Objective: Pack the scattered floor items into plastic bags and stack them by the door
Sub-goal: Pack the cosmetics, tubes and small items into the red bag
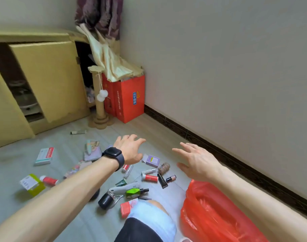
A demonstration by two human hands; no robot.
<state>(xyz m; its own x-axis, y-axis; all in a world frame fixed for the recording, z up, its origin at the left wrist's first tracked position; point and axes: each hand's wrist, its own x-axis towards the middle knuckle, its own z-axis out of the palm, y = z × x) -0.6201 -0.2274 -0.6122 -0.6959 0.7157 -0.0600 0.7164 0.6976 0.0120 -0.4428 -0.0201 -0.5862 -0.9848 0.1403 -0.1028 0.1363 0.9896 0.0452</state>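
Observation:
Both hands reach forward over the floor with spread fingers and hold nothing. My left hand, with a black watch on its wrist, hovers above several small scattered items. Among them are a purple box, a red-and-white tube, a black tube, a green sprayer, a black bottle, a white and red box and a yellow-green box. My right hand floats to the right of them. A red plastic bag lies at the lower right, under my right forearm.
A yellow cabinet with an open door stands at the left. A cardboard scratching post and red paper bags sit in the corner under a curtain. The wall and dark skirting run along the right. My knee shows at the bottom.

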